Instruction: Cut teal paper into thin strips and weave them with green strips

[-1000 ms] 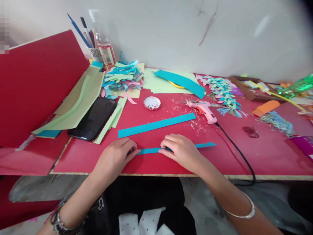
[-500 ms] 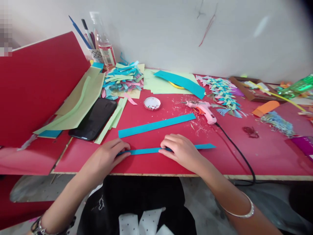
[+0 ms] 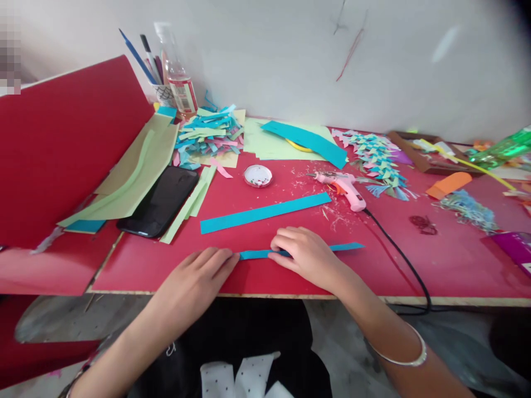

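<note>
A narrow blue paper strip (image 3: 255,255) that looks folded lengthwise lies along the front of the red table. My left hand (image 3: 203,272) covers its left end, fingers together and pressed down on the paper, thumb alongside. Around the strip's middle, the curled fingers and thumb of my right hand (image 3: 305,256) pinch it; the strip's right end shows beyond that hand. Just behind lies a second, wider blue paper strip (image 3: 265,213), flat and untouched by either hand.
A pink glue gun (image 3: 342,187) with a black cord lies to the right, near a jar lid (image 3: 258,176). On the left sit a phone (image 3: 157,202) and green paper strips (image 3: 188,205). Cut paper pieces (image 3: 211,132) and a bottle (image 3: 179,83) stand by the wall.
My left hand has slid right along the folded strip, its fingers flatter and covering more of the left end. My right hand has stayed nearly in place.
</note>
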The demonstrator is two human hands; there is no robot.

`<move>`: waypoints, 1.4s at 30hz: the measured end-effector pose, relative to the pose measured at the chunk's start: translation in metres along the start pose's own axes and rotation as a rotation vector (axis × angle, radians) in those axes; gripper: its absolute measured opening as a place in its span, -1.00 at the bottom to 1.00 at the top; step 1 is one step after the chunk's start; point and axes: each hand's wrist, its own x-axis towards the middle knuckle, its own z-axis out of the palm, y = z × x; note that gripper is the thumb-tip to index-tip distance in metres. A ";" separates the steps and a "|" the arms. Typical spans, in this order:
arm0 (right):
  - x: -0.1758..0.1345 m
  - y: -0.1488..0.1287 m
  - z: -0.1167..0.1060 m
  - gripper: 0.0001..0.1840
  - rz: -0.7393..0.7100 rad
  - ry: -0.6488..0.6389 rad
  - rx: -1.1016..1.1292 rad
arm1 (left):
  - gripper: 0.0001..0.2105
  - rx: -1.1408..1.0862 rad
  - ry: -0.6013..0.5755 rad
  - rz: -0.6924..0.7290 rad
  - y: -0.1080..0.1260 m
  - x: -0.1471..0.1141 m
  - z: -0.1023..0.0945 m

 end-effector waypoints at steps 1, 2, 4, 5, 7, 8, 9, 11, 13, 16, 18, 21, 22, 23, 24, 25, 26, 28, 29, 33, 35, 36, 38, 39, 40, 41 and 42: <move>0.000 0.000 -0.001 -0.78 0.001 -0.006 0.000 | -0.61 0.047 0.010 -0.017 0.008 0.000 0.001; 0.000 -0.001 -0.001 -0.78 0.004 -0.011 -0.002 | -0.64 0.087 0.026 -0.047 0.016 0.001 0.002; 0.000 -0.001 -0.002 -0.79 0.011 -0.014 -0.005 | -0.64 0.135 0.076 -0.128 0.030 0.000 0.004; 0.000 -0.002 -0.002 -0.79 0.014 -0.016 -0.006 | -0.58 0.147 0.088 -0.161 0.037 -0.001 0.005; 0.000 -0.002 -0.001 -0.80 0.015 -0.015 -0.006 | -0.46 0.160 0.096 -0.210 0.046 -0.003 0.007; 0.000 -0.002 -0.001 -0.80 0.013 -0.013 -0.004 | -0.43 0.160 0.094 -0.229 0.050 -0.003 0.008; 0.000 -0.001 -0.001 -0.80 0.009 -0.011 0.001 | -0.42 0.158 0.091 -0.246 0.052 -0.004 0.008; -0.001 0.000 -0.001 -0.80 -0.001 -0.011 0.013 | -0.42 0.145 0.078 -0.274 0.053 -0.004 0.009; -0.002 0.002 -0.002 -0.80 -0.016 -0.020 0.025 | -0.43 0.132 0.062 -0.276 0.052 -0.005 0.009; -0.002 0.004 -0.004 -0.78 -0.029 -0.040 0.024 | -0.43 0.130 0.043 -0.249 0.047 -0.005 0.008; -0.002 0.005 -0.006 -0.78 -0.033 -0.051 0.007 | -0.43 0.138 0.038 -0.222 0.045 -0.005 0.008; -0.002 0.005 -0.006 -0.79 -0.046 -0.056 -0.018 | -0.43 0.153 0.030 -0.202 0.044 -0.007 0.009; -0.002 0.005 -0.006 -0.79 -0.049 -0.053 -0.023 | -0.43 0.156 0.026 -0.206 0.045 -0.007 0.010; -0.003 0.006 -0.006 -0.78 -0.051 -0.049 -0.028 | -0.43 0.153 0.020 -0.214 0.045 -0.008 0.010; -0.003 0.006 -0.006 -0.78 -0.052 -0.044 -0.034 | -0.43 0.146 0.012 -0.223 0.045 -0.009 0.010; -0.004 0.006 -0.005 -0.78 -0.053 -0.041 -0.042 | -0.43 0.134 0.006 -0.228 0.044 -0.009 0.010; -0.004 0.007 -0.005 -0.78 -0.051 -0.038 -0.051 | -0.43 0.119 0.002 -0.230 0.043 -0.009 0.009; -0.004 0.009 -0.005 -0.79 -0.045 -0.033 -0.075 | -0.42 0.071 0.001 -0.212 0.037 -0.008 0.006; -0.003 0.010 -0.004 -0.79 -0.043 -0.028 -0.090 | -0.42 0.038 -0.002 -0.194 0.033 -0.005 0.003; 0.005 0.013 -0.004 -0.78 -0.098 -0.005 -0.151 | -0.55 -0.092 -0.001 -0.150 0.012 0.018 -0.008; 0.011 0.014 -0.004 -0.78 -0.135 0.011 -0.136 | -0.66 -0.091 0.017 -0.155 0.005 0.036 -0.011; 0.013 0.014 -0.003 -0.79 -0.142 0.023 -0.114 | -0.72 -0.105 0.014 -0.129 0.004 0.046 -0.011; 0.015 0.014 -0.003 -0.82 -0.129 0.045 -0.056 | -0.77 -0.175 -0.009 -0.066 0.003 0.062 -0.009; 0.014 0.014 -0.002 -0.83 -0.115 0.052 -0.027 | -0.79 -0.199 -0.026 -0.043 0.003 0.068 -0.007; 0.014 0.015 -0.002 -0.84 -0.100 0.056 -0.001 | -0.80 -0.223 -0.043 -0.024 0.004 0.073 -0.004; 0.012 0.016 -0.002 -0.84 -0.087 0.059 0.022 | -0.81 -0.248 -0.054 -0.014 0.004 0.076 0.000; 0.010 0.017 -0.002 -0.84 -0.079 0.058 0.044 | -0.82 -0.276 -0.057 -0.010 0.004 0.078 0.003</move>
